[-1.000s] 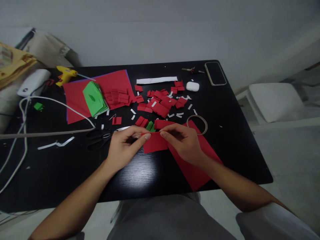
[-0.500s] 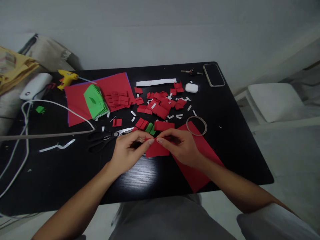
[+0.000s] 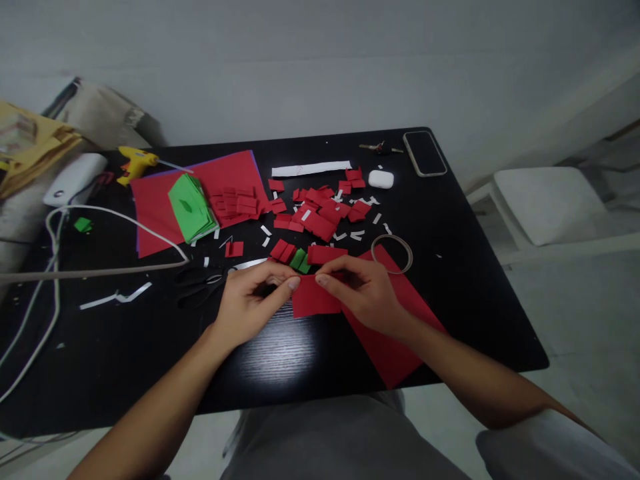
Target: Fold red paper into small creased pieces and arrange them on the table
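Between my hands is a small red sheet of paper (image 3: 316, 300), its upper edge pinched at both ends. My left hand (image 3: 253, 300) closes thumb and finger on the left corner. Toward the right end, my right hand (image 3: 364, 293) grips that edge between thumb and fingertips. Just beyond the fingers lie small folded green paper pieces (image 3: 300, 260) and a folded red strip (image 3: 327, 254). Black-handled scissors (image 3: 200, 283) rest left of my left hand, their blades partly covered by it. A larger red sheet (image 3: 400, 333) lies partly under my right hand.
Folded red pieces (image 3: 320, 213) and white scraps are scattered mid-table. A green paper stack (image 3: 191, 208) sits on a red sheet (image 3: 160, 207). A yellow glue gun (image 3: 135, 163), white cable (image 3: 115, 206), tape ring (image 3: 409, 257), earbud case (image 3: 381, 179) and phone (image 3: 425, 153) lie around.
My left thumb and fingers have slid left along the paper's upper edge, away from my right hand. The right hand keeps its pinch nearly in place. The view has shifted slightly.
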The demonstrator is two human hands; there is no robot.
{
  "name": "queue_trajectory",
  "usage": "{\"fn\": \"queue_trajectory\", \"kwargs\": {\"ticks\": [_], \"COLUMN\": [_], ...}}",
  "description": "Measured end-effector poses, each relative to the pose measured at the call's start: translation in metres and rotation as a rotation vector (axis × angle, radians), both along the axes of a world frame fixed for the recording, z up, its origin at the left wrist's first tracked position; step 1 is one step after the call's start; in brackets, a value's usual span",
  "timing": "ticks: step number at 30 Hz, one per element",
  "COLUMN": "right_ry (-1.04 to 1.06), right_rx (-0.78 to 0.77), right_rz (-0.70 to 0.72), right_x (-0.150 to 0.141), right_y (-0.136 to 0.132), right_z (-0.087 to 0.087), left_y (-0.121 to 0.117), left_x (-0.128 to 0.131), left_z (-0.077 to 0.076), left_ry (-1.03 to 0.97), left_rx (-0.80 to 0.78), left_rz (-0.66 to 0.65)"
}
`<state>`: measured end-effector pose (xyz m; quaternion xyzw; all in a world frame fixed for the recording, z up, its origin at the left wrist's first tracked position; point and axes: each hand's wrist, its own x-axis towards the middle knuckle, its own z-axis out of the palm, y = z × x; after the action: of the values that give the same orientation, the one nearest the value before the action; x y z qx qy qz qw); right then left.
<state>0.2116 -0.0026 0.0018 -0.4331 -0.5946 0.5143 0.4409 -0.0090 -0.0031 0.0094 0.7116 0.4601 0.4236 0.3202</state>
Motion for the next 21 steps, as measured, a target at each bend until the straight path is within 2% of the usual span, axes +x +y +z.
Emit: {"fn": "queue_trajectory", "kwargs": {"ticks": [8,15,21], "right_ry": [-0.015,-0.046,-0.046], "right_rx": [-0.023,-0.035,-0.012], "right_rz": [0.051,0.078,0.092], "right_x": [-0.0018,-0.0008,-0.0001], "right_y": [-0.0011,-0.0005,-0.0006], "right_z": [-0.0046,-0.0028,0.0000], "left_y": [-0.0014,-0.0023,-0.0033], "left_x": [0.0022,0.0028,0.0010], "left_z": [-0.0030,-0.0018,-0.0014], "left_ry": [0.011,0.027,0.053], "left_rx": [-0.021,0.028,0.044], "left_rz": [-0.024,-0.088,-0.081]}}
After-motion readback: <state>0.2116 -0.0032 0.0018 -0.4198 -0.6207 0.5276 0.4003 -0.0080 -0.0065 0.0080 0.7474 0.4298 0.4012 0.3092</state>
